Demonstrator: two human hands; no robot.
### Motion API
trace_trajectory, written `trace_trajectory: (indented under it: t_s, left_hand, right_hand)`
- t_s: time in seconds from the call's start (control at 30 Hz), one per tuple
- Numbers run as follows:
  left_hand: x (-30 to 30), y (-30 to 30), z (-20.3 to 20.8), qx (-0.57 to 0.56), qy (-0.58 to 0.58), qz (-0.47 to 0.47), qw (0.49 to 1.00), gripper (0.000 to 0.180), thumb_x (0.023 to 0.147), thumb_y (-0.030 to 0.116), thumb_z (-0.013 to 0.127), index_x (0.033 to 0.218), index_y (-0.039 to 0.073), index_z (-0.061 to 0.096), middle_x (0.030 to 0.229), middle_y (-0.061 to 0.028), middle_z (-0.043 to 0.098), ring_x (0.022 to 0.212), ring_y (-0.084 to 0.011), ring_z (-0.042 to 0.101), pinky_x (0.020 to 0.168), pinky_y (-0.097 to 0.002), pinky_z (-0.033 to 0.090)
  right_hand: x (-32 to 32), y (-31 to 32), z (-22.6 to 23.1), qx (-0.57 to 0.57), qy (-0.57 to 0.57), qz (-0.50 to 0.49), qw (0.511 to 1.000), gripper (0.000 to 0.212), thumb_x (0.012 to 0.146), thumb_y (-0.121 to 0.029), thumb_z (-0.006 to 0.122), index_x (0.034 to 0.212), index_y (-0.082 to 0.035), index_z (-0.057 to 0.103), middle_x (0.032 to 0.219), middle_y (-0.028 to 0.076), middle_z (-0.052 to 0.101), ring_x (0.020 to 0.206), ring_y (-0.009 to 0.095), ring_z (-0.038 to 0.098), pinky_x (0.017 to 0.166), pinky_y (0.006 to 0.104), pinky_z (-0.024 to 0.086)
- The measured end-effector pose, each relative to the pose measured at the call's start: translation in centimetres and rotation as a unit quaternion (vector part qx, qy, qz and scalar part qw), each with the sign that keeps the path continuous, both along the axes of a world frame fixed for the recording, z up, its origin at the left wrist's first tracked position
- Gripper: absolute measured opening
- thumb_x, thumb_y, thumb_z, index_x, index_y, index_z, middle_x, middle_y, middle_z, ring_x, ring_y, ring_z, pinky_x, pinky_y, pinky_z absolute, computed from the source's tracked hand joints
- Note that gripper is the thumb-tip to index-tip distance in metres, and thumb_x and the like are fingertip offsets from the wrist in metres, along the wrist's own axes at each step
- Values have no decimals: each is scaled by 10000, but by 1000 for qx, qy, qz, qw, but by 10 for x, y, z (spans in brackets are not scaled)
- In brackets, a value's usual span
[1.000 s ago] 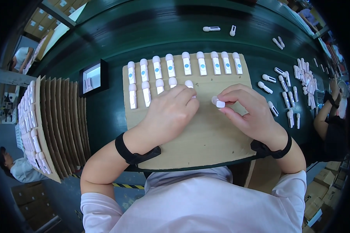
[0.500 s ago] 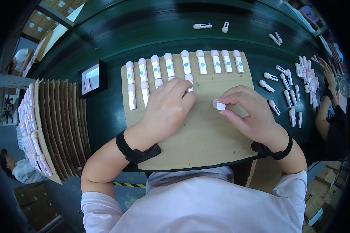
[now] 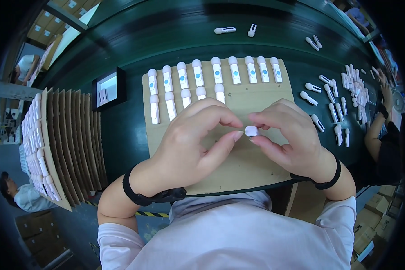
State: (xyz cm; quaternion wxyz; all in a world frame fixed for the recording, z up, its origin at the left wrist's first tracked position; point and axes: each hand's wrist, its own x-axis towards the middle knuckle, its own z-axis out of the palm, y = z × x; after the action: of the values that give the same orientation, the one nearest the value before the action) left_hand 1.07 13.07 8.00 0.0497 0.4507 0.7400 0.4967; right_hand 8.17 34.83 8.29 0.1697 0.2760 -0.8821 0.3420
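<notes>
My right hand pinches a small white wand-shaped device between thumb and fingers, its squarish end toward me. Beside it my left hand has thumb and index finger apart, their tips close to that device and nothing visible between them. Both hands are above a cardboard sheet. Across the sheet's far part stand white wand-shaped devices with round heads in rows; the back row's devices carry blue round marks. A shorter second row lies nearer, its lower parts partly hidden behind my left hand.
Loose devices are scattered on the dark green table at right, beside a denser pile. More lie on the far ledge. At left are a black open box and stacked cardboard sheets. Another person's arm reaches in from the right.
My left hand has moved from the second row toward my right hand. The held device has turned and sits slightly lower. Devices on the far ledge have shifted left.
</notes>
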Motion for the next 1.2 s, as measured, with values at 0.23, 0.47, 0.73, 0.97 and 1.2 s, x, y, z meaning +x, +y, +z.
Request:
trace_trajectory:
  t_s: [0.23, 0.47, 0.73, 0.97, 1.2]
  left_hand:
    - [4, 0, 2, 17, 38, -12, 999, 132, 799, -12, 683, 923, -2, 637, 905, -119, 633, 832, -247, 606, 774, -311, 481]
    - [6, 1, -4, 14, 142, 4, 990, 165, 755, -28, 708, 896, 12, 633, 864, -119, 622, 779, -262, 594, 738, -331, 483]
    - [5, 1, -10, 52, 178, 12, 983, 153, 757, -33, 707, 877, 14, 625, 850, -132, 602, 763, -269, 584, 718, -338, 481]
    - [8, -2, -7, 63, 49, 18, 997, 80, 837, -5, 665, 888, -3, 604, 888, -125, 594, 819, -225, 574, 780, -331, 472]
    - [2, -4, -11, 143, -81, 42, 985, 49, 852, -21, 616, 870, 12, 586, 859, -83, 593, 786, -179, 563, 729, -285, 449]
  right_hand:
    - [3, -4, -2, -56, -16, 22, 998, 450, 734, 42, 764, 1103, -30, 517, 911, 102, 634, 766, 222, 616, 656, 309, 488]
    - [2, -7, -1, -49, -20, 36, 998, 436, 737, 48, 755, 1090, -30, 512, 904, 112, 624, 773, 227, 620, 662, 302, 492]
    - [1, -9, -3, -71, -23, 42, 996, 423, 745, 55, 743, 1088, -25, 508, 910, 117, 617, 769, 226, 615, 656, 302, 488]
    - [1, -9, -3, -79, -25, 41, 996, 412, 748, 56, 739, 1082, -20, 509, 906, 113, 614, 769, 221, 611, 665, 305, 485]
    - [2, -10, -2, -88, -39, 42, 994, 399, 760, 56, 725, 1092, -18, 515, 923, 113, 621, 772, 214, 609, 677, 301, 484]
